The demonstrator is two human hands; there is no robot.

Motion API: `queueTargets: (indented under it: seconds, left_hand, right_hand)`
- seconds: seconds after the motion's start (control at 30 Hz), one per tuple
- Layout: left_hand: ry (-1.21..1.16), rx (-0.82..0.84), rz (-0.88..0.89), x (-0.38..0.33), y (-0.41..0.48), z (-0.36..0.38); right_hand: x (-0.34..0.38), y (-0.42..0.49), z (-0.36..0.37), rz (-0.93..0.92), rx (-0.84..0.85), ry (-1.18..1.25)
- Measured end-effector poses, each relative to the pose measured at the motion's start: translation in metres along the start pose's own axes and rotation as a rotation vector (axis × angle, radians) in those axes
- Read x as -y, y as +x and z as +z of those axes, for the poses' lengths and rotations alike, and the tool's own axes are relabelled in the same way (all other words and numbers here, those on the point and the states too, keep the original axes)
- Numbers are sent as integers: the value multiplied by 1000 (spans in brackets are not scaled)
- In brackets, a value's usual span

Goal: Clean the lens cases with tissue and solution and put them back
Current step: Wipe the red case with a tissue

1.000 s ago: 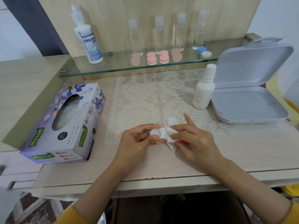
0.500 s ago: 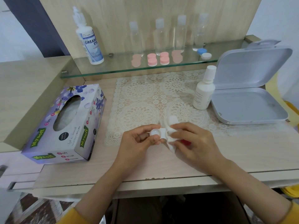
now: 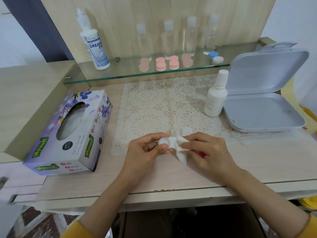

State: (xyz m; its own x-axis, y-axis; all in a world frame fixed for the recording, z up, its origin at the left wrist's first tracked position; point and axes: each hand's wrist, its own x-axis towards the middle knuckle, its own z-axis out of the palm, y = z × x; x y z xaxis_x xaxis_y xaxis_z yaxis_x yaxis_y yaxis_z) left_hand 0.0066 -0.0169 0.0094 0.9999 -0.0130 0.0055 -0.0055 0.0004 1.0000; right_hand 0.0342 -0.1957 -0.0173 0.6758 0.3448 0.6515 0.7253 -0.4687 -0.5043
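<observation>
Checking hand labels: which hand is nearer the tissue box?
Left. The left hand sits right of the tissue box, holding the lens case; the right hand is farther right, beyond it, pinching a tissue.

Purple-flowered tissue box (image 3: 68,133) left of the cream lace mat (image 3: 154,103); pink lens cases (image 3: 167,63) behind it, pale grey box (image 3: 262,114) to its right.

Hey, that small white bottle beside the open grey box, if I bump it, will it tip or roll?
It would probably tip easily: the small white bottle is tall, narrow and stands on the bumpy lace mat. Its round body would likely roll once down. It looks plastic, so probably light and not fragile.
</observation>
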Motion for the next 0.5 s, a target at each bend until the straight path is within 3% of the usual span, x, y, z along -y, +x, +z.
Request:
queueTargets:
  seconds: [0.5]
  left_hand:
    - [10,32,26,-1,-1,1]
  right_hand:
    - [-1,1,1,-11,-96,-20]
